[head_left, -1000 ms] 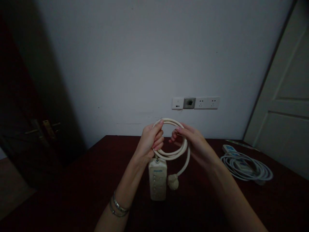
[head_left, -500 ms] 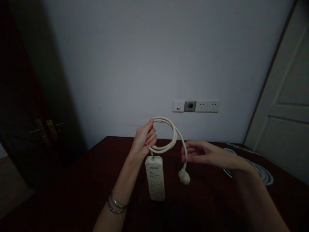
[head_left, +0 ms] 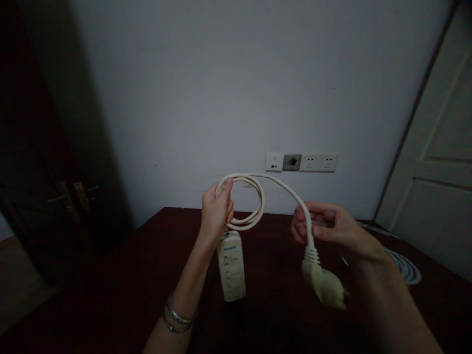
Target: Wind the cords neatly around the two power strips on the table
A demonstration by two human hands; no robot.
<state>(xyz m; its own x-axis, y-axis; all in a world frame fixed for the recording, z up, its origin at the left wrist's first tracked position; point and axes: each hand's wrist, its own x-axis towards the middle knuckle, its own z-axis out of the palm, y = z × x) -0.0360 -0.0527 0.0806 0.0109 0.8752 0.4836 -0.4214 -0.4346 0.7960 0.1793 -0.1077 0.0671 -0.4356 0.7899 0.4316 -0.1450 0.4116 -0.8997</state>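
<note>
My left hand [head_left: 216, 210] is closed on a coiled loop of cream cord [head_left: 254, 201], held up above a dark red table [head_left: 110, 285]. A cream power strip [head_left: 231, 265] hangs from that loop just below the hand. My right hand [head_left: 334, 228] is closed on the same cord a little above its plug [head_left: 324, 285], which dangles toward me. Two bracelets [head_left: 179, 317] sit on my left wrist.
A row of wall sockets [head_left: 302, 162] is on the grey wall behind the table. A second coiled white cable [head_left: 403, 265] lies on the table at the right, partly behind my right arm. A white door [head_left: 438, 172] is at the right, a dark door with handle [head_left: 73, 194] at the left.
My right hand has left the coil, slid down the free end and gripped it near the plug, pulling it out to the right. The loop is smaller and the strip hangs higher.
</note>
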